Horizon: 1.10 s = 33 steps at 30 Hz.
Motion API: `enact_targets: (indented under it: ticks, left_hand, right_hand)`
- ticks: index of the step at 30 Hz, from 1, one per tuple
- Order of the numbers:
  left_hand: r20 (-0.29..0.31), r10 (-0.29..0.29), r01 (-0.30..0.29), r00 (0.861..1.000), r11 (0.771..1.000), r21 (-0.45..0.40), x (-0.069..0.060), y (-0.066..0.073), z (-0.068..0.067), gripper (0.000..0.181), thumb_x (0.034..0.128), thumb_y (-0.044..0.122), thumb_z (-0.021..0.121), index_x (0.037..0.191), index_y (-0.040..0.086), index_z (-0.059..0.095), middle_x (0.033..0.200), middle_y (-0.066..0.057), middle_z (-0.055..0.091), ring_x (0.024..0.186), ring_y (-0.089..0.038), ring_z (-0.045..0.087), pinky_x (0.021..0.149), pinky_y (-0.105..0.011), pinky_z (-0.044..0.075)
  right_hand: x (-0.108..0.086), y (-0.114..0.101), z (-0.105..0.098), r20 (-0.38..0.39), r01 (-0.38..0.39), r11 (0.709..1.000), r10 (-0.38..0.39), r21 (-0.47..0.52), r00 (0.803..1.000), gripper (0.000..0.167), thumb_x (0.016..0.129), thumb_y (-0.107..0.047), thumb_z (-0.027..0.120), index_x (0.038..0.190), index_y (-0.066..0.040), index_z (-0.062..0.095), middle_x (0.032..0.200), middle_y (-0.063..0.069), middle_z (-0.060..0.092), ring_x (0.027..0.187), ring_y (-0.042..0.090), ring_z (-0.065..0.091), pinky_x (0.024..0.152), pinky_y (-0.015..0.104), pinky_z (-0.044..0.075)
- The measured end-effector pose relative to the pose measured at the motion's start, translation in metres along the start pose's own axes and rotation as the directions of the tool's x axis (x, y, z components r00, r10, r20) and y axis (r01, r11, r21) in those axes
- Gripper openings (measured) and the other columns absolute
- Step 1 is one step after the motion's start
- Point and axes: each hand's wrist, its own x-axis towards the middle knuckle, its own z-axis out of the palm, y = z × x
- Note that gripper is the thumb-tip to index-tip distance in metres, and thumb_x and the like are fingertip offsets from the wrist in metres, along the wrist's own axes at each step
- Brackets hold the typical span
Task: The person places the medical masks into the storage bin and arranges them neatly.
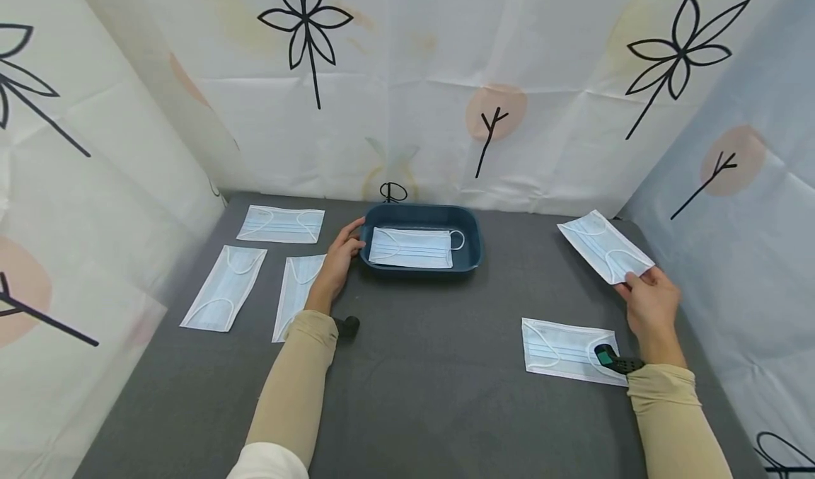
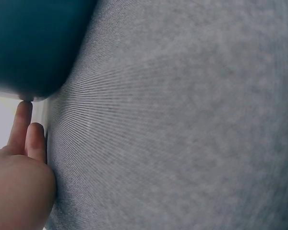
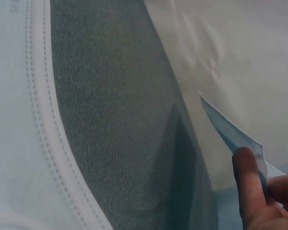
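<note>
My left hand point(image 1: 337, 263) touches the left end of a dark blue tray point(image 1: 420, 272), its fingers fairly straight; in the left wrist view fingertips point(image 2: 25, 106) meet the end of the tray point(image 2: 33, 48). A light blue mask point(image 1: 410, 248) with white loops lies inside the tray. At the right, my right hand point(image 1: 652, 306) pinches the near corner of another mask point(image 1: 605, 245), tilted and raised off the table. The right wrist view shows that mask point(image 3: 235, 134) between thumb and fingers of the hand point(image 3: 259, 196).
Below the right hand a mask point(image 1: 567, 349) lies flat on the grey table point(image 1: 433, 394). Left of the tray are three more masks: one at the back point(image 1: 281, 224), one farther left point(image 1: 224, 288), and one point(image 1: 296, 291) partly behind the left arm. Printed cloth point(image 1: 433, 54) hangs around the table.
</note>
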Motion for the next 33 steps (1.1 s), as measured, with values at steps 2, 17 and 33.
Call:
enact_targets:
  ticks: [2, 17, 33]
  left_hand:
    - [0.006, 0.011, -0.011, 1.000, 1.000, 0.000, 0.000, 0.001, 0.000, 0.055, 0.1034, 0.014, 0.045, 0.156, 0.029, 0.041, 0.160, -0.012, 0.040, 0.148, -0.028, 0.036, 0.119, -0.047, 0.030]
    - [-0.004, 0.005, -0.005, 1.000, 1.000, 0.014, 0.001, 0.000, 0.000, 0.055, 0.1027, 0.014, 0.045, 0.156, 0.030, 0.042, 0.158, -0.012, 0.044, 0.147, -0.027, 0.038, 0.118, -0.047, 0.030]
    - [-0.022, 0.000, 0.000, 1.000, 1.000, -0.014, 0.003, -0.002, 0.000, 0.054, 0.1025, 0.013, 0.046, 0.154, 0.028, 0.045, 0.156, -0.013, 0.046, 0.145, -0.027, 0.039, 0.118, -0.046, 0.030]
  right_hand:
    - [-0.002, 0.000, 0.005, 0.016, 0.013, 0.999, -0.013, 0.030, 1.000, 0.056, 0.102, -0.003, 0.050, 0.157, -0.014, 0.042, 0.123, -0.008, 0.060, 0.093, 0.001, 0.061, 0.064, 0.011, 0.055]
    - [-0.018, -0.010, 0.027, 0.132, 0.073, 0.983, -0.096, 0.170, 0.987, 0.054, 0.104, -0.004, 0.049, 0.157, -0.010, 0.040, 0.118, -0.005, 0.063, 0.096, 0.003, 0.065, 0.068, 0.013, 0.056]
    - [-0.044, -0.036, 0.049, 0.320, 0.122, 0.933, -0.235, 0.338, 0.918, 0.060, 0.102, -0.001, 0.052, 0.158, -0.001, 0.031, 0.105, -0.004, 0.071, 0.089, 0.006, 0.070, 0.070, 0.019, 0.058]
